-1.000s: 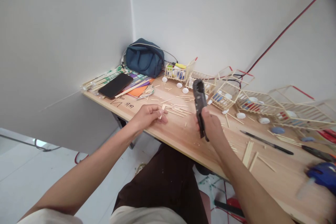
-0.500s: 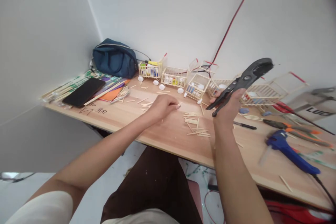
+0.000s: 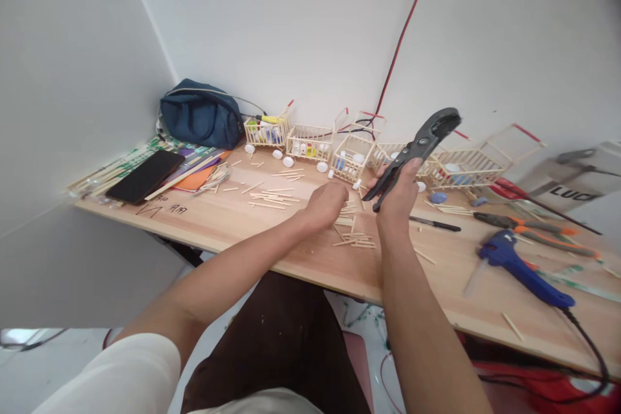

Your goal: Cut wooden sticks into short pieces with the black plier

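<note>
My right hand (image 3: 398, 197) is wrapped round a black plier-like hand tool (image 3: 421, 142), raised above the table and slanting up to the right. Its two prongs point down to the left, slightly apart; a broad curved end is at the top. With curled fingers my left hand (image 3: 326, 206) is low over short wooden sticks (image 3: 356, 240), covering some of them. Whatever its fingertips pinch is hidden. More cut sticks (image 3: 272, 199) are scattered to its left.
Miniature stick-built shopping carts (image 3: 310, 142) line the wall. At left are a blue bag (image 3: 201, 113), a phone (image 3: 144, 176) and orange paper (image 3: 194, 178). To the right are a black pen (image 3: 436, 224), pliers (image 3: 528, 228) and a blue glue gun (image 3: 526, 268) with its cord.
My left hand has moved right, onto the pile of short sticks near my right hand. My right hand still holds the black tool up. The view has shifted slightly.
</note>
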Tool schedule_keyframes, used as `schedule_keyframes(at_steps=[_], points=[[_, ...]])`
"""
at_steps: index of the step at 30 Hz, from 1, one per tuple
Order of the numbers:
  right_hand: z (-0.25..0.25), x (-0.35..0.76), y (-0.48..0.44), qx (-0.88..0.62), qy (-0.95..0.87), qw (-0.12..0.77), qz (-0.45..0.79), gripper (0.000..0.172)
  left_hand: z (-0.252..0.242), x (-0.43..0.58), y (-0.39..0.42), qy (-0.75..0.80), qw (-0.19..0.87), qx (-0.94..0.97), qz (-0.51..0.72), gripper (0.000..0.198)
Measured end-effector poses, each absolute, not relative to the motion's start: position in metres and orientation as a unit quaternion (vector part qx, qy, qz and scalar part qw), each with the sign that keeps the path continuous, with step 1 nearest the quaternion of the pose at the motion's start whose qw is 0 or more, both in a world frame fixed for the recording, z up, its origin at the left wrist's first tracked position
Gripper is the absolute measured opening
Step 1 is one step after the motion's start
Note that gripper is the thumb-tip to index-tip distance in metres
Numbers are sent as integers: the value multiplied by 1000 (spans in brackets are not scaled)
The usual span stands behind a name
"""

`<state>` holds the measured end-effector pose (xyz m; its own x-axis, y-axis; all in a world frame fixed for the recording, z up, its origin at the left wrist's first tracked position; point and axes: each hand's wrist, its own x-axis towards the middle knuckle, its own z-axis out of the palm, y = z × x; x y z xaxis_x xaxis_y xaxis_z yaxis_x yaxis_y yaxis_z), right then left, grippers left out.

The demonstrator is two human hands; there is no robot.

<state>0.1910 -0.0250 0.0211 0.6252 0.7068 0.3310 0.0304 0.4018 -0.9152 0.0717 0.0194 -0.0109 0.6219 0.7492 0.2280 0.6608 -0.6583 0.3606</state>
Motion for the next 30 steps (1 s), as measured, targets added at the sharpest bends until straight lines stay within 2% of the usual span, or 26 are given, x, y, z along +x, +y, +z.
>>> schedule_keyframes(at_steps=[8,15,22,28,30], points=[[16,192,-22,-510,-384,734,230,59,13,43,19,391,101,877,260,19],[14,187,-22,-531,-410,704,234,63,29,-47,66,495,83,851,154,10],[9,184,-19,-543,-427,686,230,66,14,-51,69,500,110,851,117,9],[8,184,-19,-537,-434,680,247,67,21,-49,67,496,154,841,152,7],[9,182,-20,-527,-441,677,263,67,25,-51,61,481,257,814,199,3]])
